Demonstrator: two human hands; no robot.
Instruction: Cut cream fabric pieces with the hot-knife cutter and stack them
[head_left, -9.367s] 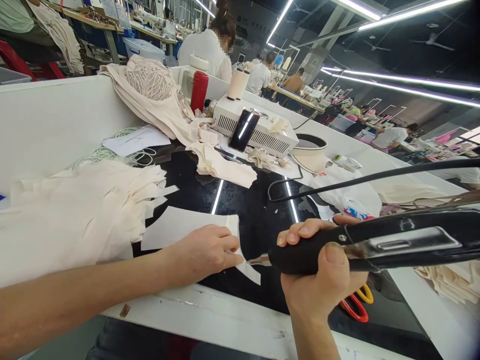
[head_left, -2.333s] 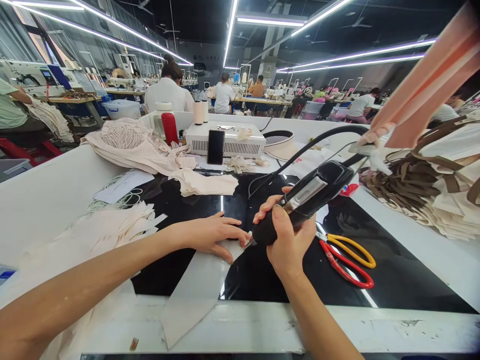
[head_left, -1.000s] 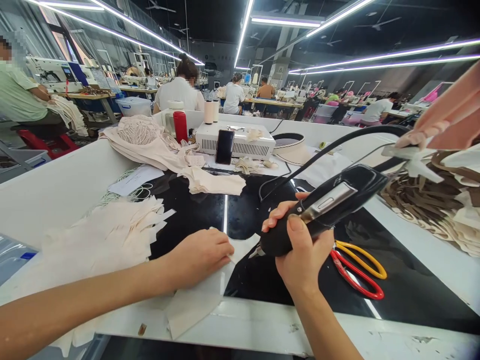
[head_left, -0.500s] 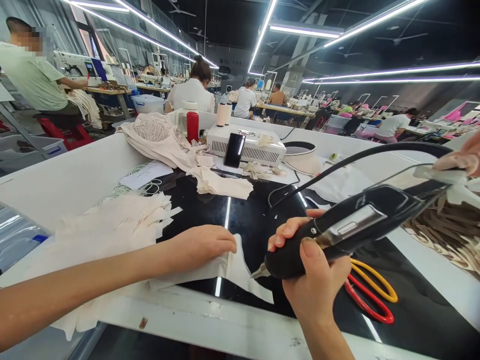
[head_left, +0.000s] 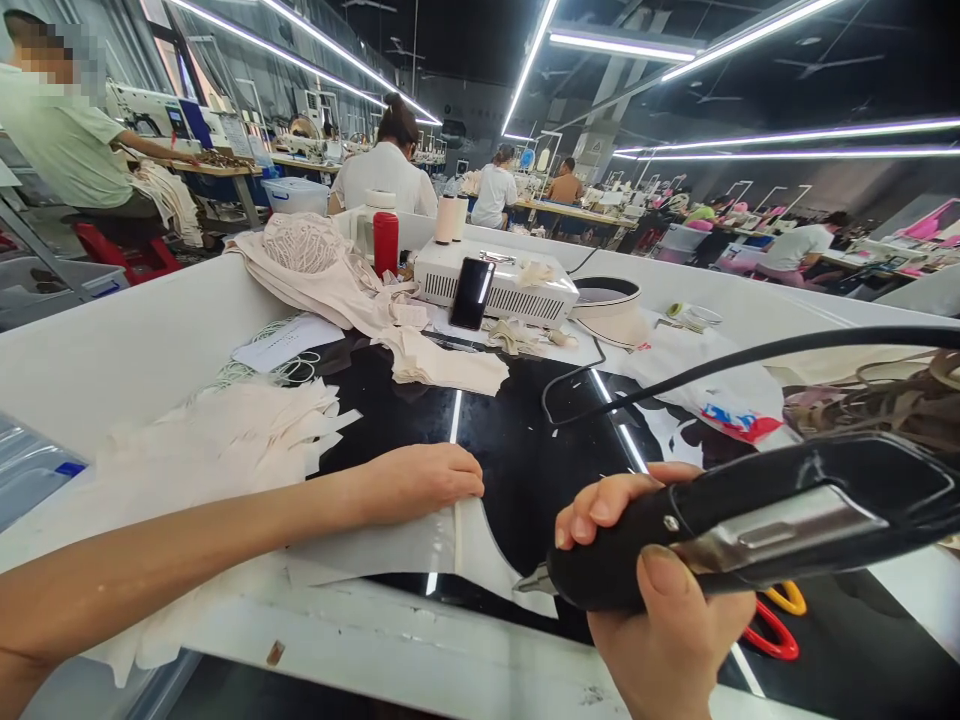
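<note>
My left hand (head_left: 431, 482) is closed, its fingertips pressed together on the upper edge of a pale fabric piece (head_left: 420, 545) with a raised seam and a curved right edge. My right hand (head_left: 667, 610) is wrapped round a black corded hand tool (head_left: 795, 520) with a silver lever. The tool's narrow metal tip (head_left: 534, 580) is at the fabric's pointed right end; whether it touches cannot be told. Behind my right hand, red and yellow handle loops (head_left: 776, 632) show in part. A pile of pale fabric pieces (head_left: 225, 450) lies left, beyond my left forearm.
A white vented box (head_left: 495, 285), a phone (head_left: 472, 293), thread cones (head_left: 450, 218) and a red bottle (head_left: 385, 240) stand at the back. A lace garment (head_left: 304, 245) lies back left. The black cable (head_left: 750, 365) arches across the right. Several people sit at sewing stations beyond.
My right hand and the tool have moved right and slightly down, the tool's rear swinging rightward out of view. My left hand shifted slightly right. Another hand at the right edge has left view.
</note>
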